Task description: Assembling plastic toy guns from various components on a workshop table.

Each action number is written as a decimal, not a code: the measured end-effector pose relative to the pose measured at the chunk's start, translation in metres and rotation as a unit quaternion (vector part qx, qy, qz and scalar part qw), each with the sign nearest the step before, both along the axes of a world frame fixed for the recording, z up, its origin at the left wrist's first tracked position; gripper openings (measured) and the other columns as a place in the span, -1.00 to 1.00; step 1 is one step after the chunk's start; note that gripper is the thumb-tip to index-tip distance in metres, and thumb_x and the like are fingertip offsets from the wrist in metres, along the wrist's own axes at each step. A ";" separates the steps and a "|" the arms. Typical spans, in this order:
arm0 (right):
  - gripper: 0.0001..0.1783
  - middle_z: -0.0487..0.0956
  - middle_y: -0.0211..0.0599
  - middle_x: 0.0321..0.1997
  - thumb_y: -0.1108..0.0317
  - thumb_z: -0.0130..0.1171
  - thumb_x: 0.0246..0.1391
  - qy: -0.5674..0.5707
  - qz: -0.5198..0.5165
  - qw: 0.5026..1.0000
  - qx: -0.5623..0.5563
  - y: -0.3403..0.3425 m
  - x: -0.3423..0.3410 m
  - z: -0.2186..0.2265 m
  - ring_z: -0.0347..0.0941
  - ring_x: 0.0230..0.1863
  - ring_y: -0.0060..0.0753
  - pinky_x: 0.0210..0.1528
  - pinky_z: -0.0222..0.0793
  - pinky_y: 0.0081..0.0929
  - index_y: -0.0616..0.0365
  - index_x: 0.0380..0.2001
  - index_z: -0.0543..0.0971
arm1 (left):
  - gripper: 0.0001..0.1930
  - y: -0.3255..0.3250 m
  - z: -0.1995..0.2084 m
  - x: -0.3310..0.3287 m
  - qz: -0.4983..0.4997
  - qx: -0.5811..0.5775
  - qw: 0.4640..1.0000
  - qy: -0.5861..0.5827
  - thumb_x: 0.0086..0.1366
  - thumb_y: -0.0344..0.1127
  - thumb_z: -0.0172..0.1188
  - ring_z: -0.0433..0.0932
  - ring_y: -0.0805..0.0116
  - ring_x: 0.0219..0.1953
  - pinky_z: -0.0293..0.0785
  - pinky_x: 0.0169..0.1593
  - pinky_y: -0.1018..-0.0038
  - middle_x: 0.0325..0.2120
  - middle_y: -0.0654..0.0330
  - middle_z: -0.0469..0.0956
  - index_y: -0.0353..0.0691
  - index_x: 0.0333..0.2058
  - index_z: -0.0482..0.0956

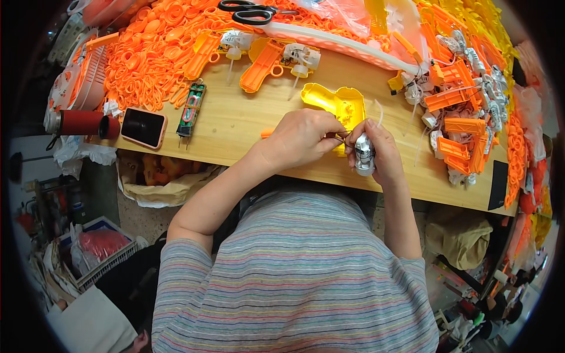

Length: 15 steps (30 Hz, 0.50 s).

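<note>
Above the near edge of the wooden table, my right hand (384,150) is closed around a small white plastic motor unit (364,157) with dark wiring on it. A thin white tube (378,112) sticks up beside that hand. My left hand (301,135) is closed in a pinch on thin dark wires (338,137) that run toward the white unit. Just beyond both hands lies a yellow plastic half-shell (347,105) with its hollow side up, partly hidden by them. The tip of an orange piece (266,133) shows beside my left wrist.
Two orange-and-yellow toy-gun assemblies (262,67) lie farther back. Small orange parts (144,53) heap at the far left, near black-handled scissors (252,13). A phone (143,127), a red flask (79,123) and a green circuit tool (191,110) lie left. More orange-and-white assemblies (462,100) pile up right.
</note>
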State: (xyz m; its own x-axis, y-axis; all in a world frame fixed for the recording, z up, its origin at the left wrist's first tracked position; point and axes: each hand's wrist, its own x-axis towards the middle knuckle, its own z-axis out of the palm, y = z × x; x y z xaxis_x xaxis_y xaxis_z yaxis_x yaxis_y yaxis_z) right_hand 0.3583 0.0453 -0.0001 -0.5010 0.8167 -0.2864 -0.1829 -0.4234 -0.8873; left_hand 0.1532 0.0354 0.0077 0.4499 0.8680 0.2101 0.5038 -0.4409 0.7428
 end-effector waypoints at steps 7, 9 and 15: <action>-0.58 0.49 -0.26 -0.52 0.08 -0.18 0.33 -0.029 0.003 0.999 0.017 0.010 0.006 0.003 0.43 -0.63 -0.49 -0.57 0.40 -0.60 0.20 -0.41 0.46 | -0.84 -0.004 -0.003 0.011 0.017 -0.089 0.996 0.019 0.07 -0.30 0.17 0.60 0.12 -0.43 0.52 -0.30 0.25 -0.53 0.08 0.60 -0.21 -0.39 0.62; -0.58 0.49 -0.29 -0.52 0.07 -0.16 0.32 -0.055 0.000 0.998 0.032 0.016 0.007 0.006 0.43 -0.63 -0.51 -0.57 0.40 -0.61 0.19 -0.41 0.47 | -0.85 -0.005 -0.005 0.013 0.024 -0.092 0.995 -0.012 0.07 -0.30 0.19 0.60 0.13 -0.44 0.52 -0.32 0.26 -0.54 0.08 0.60 -0.22 -0.41 0.61; -0.59 0.46 -0.41 -0.57 0.07 -0.05 0.29 -0.174 0.033 0.968 0.177 0.045 0.002 0.030 0.40 -0.63 -0.62 -0.59 0.35 -0.64 0.19 -0.43 0.52 | -0.87 0.005 0.003 0.010 0.061 -0.114 0.985 -0.115 0.09 -0.36 0.25 0.58 0.36 -0.49 0.49 -0.39 0.44 -0.53 0.12 0.61 -0.29 -0.39 0.61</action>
